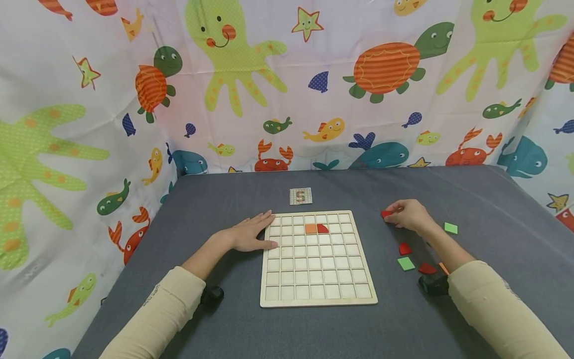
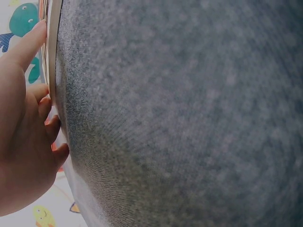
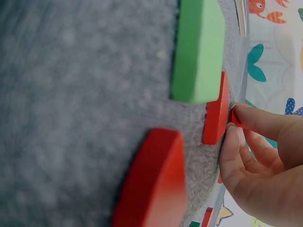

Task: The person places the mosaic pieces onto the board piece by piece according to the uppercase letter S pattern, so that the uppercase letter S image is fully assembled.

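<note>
A wooden grid board (image 1: 314, 303) lies on the grey table, with an orange square tile (image 1: 311, 228) and a red quarter-round tile (image 1: 323, 228) side by side in its upper rows. My left hand (image 1: 247, 234) rests on the board's left edge, fingers and thumb spread out. To the right of the board, my right hand (image 1: 409, 215) pinches a red tile (image 1: 385, 214) between thumb and fingers, low over the cloth. In the right wrist view that red tile (image 3: 238, 119) shows only partly, at the fingertips.
Near the right forearm lie red tiles (image 1: 405, 249) (image 1: 427, 269), green square tiles (image 1: 405, 264) (image 1: 451, 228) and an orange tile (image 1: 444, 268). A small pattern card (image 1: 300, 196) lies beyond the board. A sea-animal curtain (image 1: 287, 99) hangs behind the table.
</note>
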`<state>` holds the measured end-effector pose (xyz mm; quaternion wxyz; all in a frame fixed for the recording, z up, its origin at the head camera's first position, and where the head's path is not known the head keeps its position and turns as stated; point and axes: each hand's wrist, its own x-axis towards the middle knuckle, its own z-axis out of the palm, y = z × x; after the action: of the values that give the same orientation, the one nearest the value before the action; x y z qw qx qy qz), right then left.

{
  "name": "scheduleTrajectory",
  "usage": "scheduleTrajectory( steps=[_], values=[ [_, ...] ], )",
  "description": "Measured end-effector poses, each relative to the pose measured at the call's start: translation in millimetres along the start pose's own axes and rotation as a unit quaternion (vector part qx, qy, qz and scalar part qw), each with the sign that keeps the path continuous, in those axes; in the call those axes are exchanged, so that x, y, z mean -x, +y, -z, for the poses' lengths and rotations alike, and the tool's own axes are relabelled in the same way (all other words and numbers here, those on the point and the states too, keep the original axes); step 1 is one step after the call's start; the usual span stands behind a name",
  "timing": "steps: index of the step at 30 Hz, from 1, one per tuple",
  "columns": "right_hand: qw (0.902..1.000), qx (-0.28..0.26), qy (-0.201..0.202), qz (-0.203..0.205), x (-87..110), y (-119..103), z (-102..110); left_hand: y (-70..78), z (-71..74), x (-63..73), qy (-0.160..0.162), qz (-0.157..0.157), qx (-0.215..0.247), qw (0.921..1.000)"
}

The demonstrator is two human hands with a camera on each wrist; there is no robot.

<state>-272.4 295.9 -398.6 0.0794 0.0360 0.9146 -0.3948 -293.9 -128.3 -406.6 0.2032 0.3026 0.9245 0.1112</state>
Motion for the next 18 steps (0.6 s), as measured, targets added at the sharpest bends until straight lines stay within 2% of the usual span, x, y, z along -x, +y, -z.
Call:
scheduleTrajectory(
  steps=[5,11,18],
  values=[
    [1.0,-0.006,-0.005,0.002,-1.5,0.4,-0.2,0.1,0.1,0.1,0.003,0.0,0.002,1.0],
    [0.9988,-0.044,-0.014,-0.015,-3.2,-2.2,-0.5,0.1,0.4,0.3,0.003,0.002,0.005,1.0],
    [0.9977,-0.065,0.019,-0.008,-3.1,-7.1,-4.8,-0.1,-0.6,-1.7,0.003,0.007,0.0,1.0]
  ],
)
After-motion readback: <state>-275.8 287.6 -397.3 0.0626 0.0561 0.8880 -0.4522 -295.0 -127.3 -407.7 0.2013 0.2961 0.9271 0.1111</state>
